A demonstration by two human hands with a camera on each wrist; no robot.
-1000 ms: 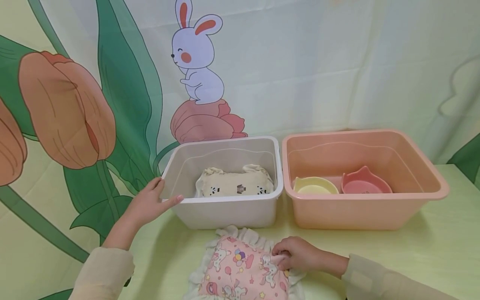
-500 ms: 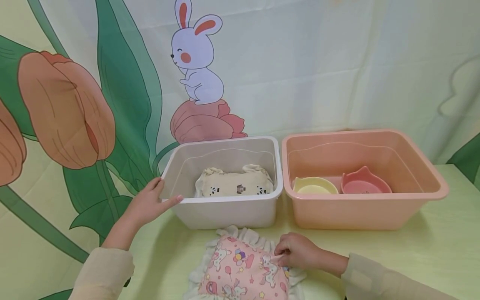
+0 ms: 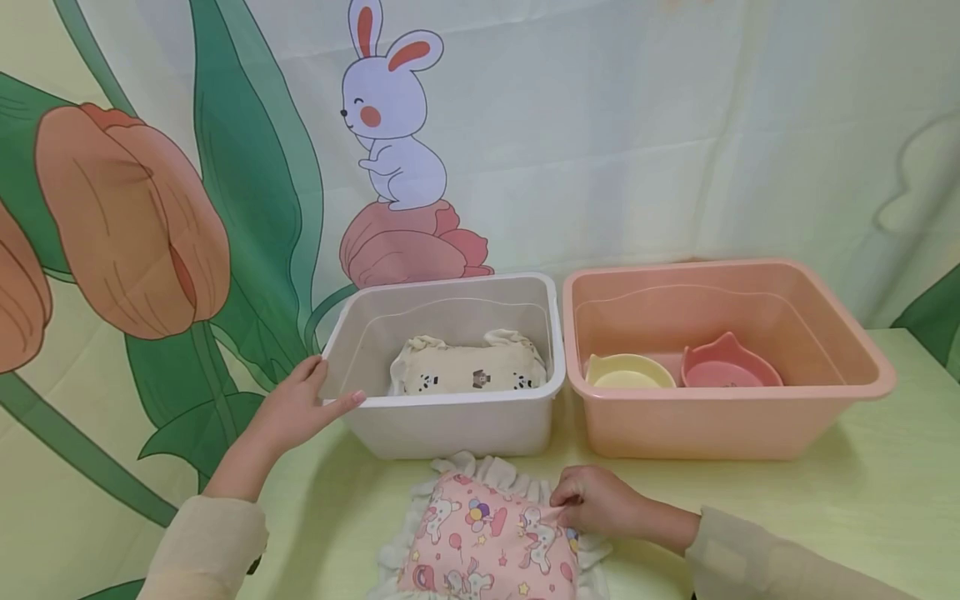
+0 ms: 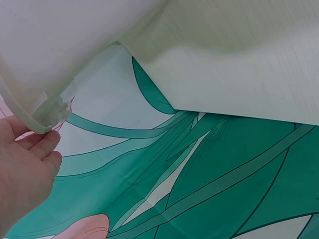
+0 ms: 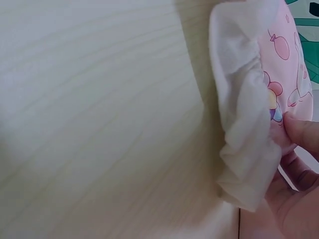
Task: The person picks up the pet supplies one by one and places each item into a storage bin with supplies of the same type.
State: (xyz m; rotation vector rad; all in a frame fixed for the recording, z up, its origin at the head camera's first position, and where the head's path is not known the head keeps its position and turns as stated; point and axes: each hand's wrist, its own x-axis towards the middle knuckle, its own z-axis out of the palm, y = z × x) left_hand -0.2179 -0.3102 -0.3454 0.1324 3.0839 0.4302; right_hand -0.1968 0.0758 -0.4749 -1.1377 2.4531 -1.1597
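A pink cushion [image 3: 491, 537] with unicorn and balloon prints and a white ruffled edge lies in front of the bins in the head view. My right hand [image 3: 596, 504] pinches its upper right part between thumb and fingers; the right wrist view shows the thumb [image 5: 301, 132] on the printed cloth beside the ruffle [image 5: 244, 129]. My left hand [image 3: 300, 404] grips the left front corner of a light grey bin [image 3: 457, 425], thumb along the front rim. In the left wrist view its fingers [image 4: 47, 144] curl under that rim. A cream cloth item [image 3: 465, 367] with animal faces lies inside the bin.
Right of the grey bin stands a pink bin [image 3: 697, 425], holding a yellow dish [image 3: 633, 367] and a red dish [image 3: 731, 362] with ear-shaped points. Both bins sit on a pale green table [image 3: 900, 492]. Behind hangs a printed cloth [image 3: 600, 142] with a rabbit and tulips.
My right hand has shifted slightly on the cushion, its fingers closing on the cloth. The left hand and the bins stay put.
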